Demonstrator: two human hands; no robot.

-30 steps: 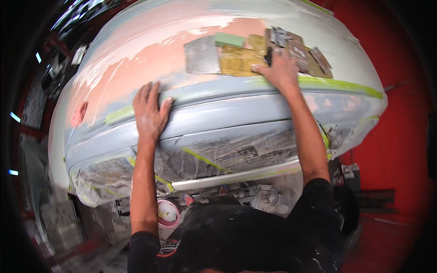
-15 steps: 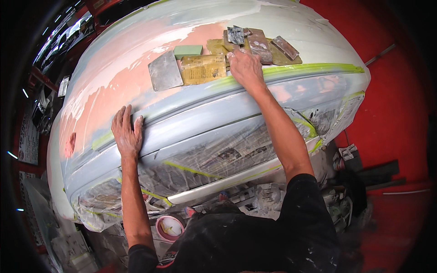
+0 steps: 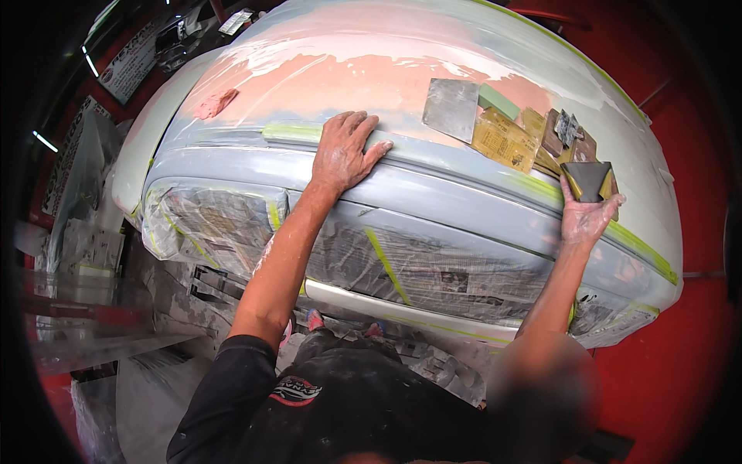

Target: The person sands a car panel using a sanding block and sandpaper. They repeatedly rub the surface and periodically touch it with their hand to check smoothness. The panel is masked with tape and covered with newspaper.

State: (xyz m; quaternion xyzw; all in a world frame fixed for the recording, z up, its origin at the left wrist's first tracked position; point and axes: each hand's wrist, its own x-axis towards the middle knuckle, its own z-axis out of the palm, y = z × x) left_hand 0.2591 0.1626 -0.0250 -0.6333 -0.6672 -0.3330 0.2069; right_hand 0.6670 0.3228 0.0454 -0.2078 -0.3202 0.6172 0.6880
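So, nearest first: a dusty black shirt (image 3: 363,410) is seen at the bottom of the frame, and just past it the lower side of the car body (image 3: 433,209) is covered with newspaper and clear plastic (image 3: 440,278), held by yellow-green tape (image 3: 386,264). Around the middle, the left hand (image 3: 345,153) is laid palm-down on the grey edge, fingers a bit spread, nothing gripped. Over at right, a folded piece of dark sandpaper (image 3: 589,180) is pinched between thumb and fingers of the right hand (image 3: 585,223), right by the edge. Just beyond, at upper right, a tan sandpaper sheet (image 3: 502,141), a grey flat plate (image 3: 450,108) and a green block (image 3: 498,100) are bunched together. A pinkish lump (image 3: 216,104) is left sitting at upper left.
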